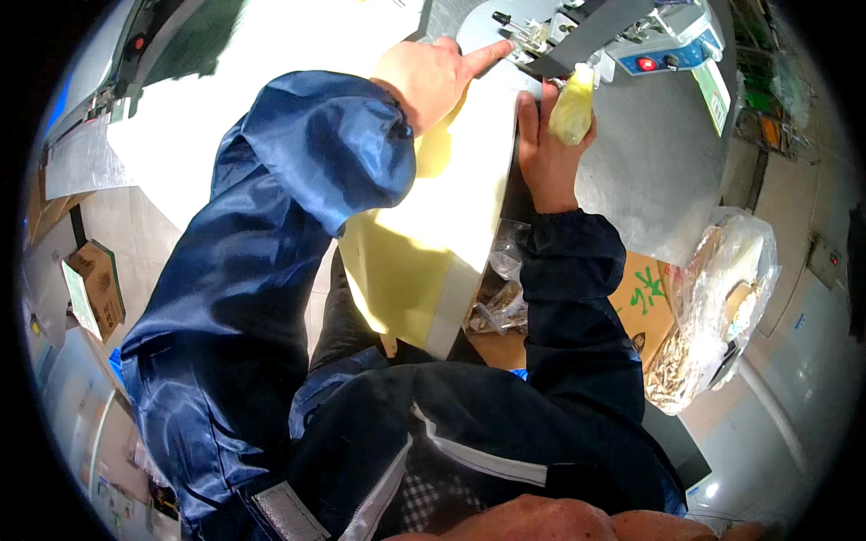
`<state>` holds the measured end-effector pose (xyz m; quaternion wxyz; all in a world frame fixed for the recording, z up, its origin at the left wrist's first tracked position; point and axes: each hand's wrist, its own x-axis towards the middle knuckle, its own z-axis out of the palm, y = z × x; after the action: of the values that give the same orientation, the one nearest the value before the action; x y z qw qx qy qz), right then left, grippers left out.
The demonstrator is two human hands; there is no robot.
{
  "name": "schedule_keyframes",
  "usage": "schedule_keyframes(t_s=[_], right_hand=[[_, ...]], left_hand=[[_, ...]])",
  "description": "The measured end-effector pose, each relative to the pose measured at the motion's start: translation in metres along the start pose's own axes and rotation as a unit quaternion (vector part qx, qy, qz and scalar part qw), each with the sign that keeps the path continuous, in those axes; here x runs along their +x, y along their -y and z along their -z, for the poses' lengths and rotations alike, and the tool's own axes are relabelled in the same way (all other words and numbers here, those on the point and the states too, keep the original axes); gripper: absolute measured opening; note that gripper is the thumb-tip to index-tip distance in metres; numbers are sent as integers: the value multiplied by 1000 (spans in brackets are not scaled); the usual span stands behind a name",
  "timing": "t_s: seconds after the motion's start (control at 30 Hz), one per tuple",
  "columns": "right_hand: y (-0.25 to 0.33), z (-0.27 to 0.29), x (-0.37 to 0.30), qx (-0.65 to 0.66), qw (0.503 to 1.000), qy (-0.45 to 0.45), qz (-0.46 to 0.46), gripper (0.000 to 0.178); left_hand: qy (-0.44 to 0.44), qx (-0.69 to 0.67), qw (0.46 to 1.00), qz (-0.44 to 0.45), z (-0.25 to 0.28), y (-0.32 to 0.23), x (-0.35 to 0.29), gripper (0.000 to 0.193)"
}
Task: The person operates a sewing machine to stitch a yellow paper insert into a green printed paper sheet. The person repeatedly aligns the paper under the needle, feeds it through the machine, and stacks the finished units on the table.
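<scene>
My left hand (431,79) lies across a large pale yellow sheet (442,207), its index finger stretched toward the metal parts of a small machine (541,34). Its other fingers are partly hidden beneath the hand. The sheet runs from the work surface down over the edge toward my lap. To the right of it, my right hand (548,171) rests just below the machine, thumb and index finger apart. A yellow translucent bulb-shaped piece (572,110) covers its middle fingers; whether it is worn or stands above them I cannot tell.
A blue and white control box (667,56) with a red switch stands at the far right of the grey metal table (640,171). Below the table's right edge are a cardboard box (642,302) and a clear plastic bag (722,298) of brownish material. More cardboard (96,279) is at left.
</scene>
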<state>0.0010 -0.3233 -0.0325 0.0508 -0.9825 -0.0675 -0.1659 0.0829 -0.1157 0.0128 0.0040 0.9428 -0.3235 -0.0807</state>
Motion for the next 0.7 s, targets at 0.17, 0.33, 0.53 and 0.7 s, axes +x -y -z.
schedule_keyframes(t_s=[0.17, 0.33, 0.53, 0.7], right_hand=[[18, -1, 17, 311, 928, -12, -204, 36], [14, -12, 10, 129, 984, 17, -121, 35], [14, -10, 21, 167, 975, 18, -147, 31], [15, -23, 22, 156, 971, -32, -180, 30]], left_hand=[[-11, -13, 1000, 4, 3, -3, -2, 82], [-130, -113, 985, -23, -16, 3, 6, 66], [-68, -81, 994, 15, -6, 3, 7, 66], [-125, -127, 984, 7, -16, 5, 11, 61]])
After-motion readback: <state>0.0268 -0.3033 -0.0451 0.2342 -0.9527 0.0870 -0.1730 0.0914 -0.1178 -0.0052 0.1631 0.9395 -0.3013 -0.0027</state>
